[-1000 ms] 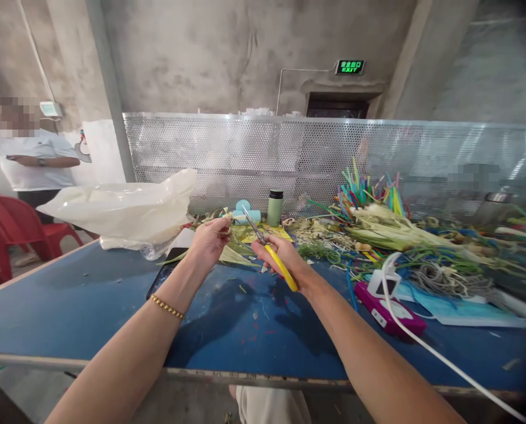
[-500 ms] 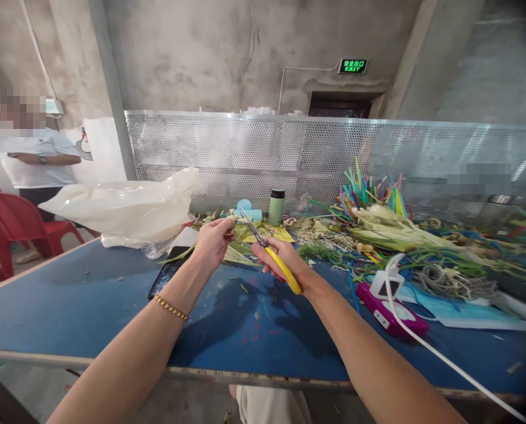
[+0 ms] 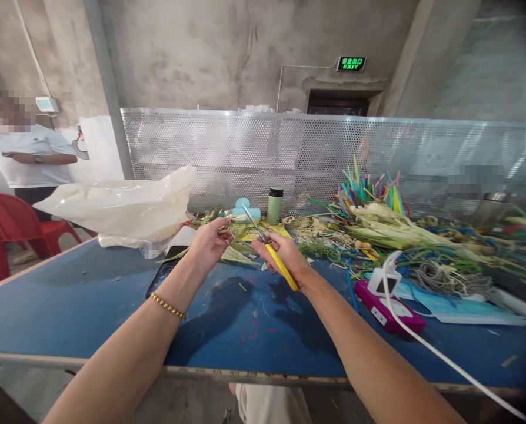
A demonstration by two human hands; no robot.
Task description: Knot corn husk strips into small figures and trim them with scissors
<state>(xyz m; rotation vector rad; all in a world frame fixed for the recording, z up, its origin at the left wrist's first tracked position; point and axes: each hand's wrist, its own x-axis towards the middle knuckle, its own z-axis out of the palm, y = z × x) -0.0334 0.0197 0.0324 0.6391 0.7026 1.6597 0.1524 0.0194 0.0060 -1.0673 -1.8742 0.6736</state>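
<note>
My right hand point(image 3: 292, 253) is wrapped round the yellow handle of a pair of scissors point(image 3: 285, 272), whose metal blades point up and to the left. The blades look closed together. My left hand point(image 3: 210, 242), with a gold bead bracelet point(image 3: 168, 306) on its wrist, pinches a small pale piece that looks like corn husk point(image 3: 228, 227), partly hidden by the fingers. The blade tips are just right of this piece, apparently apart from it. Beneath and behind the hands lie more pale green husk strips point(image 3: 239, 254) on the blue table point(image 3: 90, 312).
A phone point(image 3: 157, 275) lies by my left forearm, near a large cream plastic bag point(image 3: 126, 203). Behind stands a green bottle point(image 3: 275, 207). Husks point(image 3: 378, 224), cords and a purple power strip point(image 3: 389, 309) with a white cable are at right. A person point(image 3: 33, 153) stands far left.
The scissors have turned slightly and their blades look closer together; the red part of the handle no longer shows. My left fingers have loosened a little and the hand has tilted. The view shifted slightly.
</note>
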